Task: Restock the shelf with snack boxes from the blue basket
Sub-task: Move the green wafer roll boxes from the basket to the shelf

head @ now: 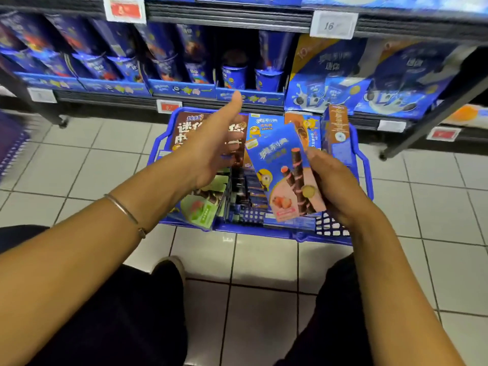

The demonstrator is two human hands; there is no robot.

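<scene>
So the right hand is gripping the pink-and-blue wafer box by its long edge, tilted just over the blue basket; the left hand is hovering open, thumb up, holding nothing. It's looking like light, stiff but dentable cardboard, so I'm guessing pinching the side edges is safest.

Head view, forward and down
Close above left hand and right hand; blue basket beneath them, shelf beyond.

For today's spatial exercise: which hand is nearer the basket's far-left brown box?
Left. The left hand overlaps the brown box; the right hand, gripping a blue box, is off to its right.
</scene>
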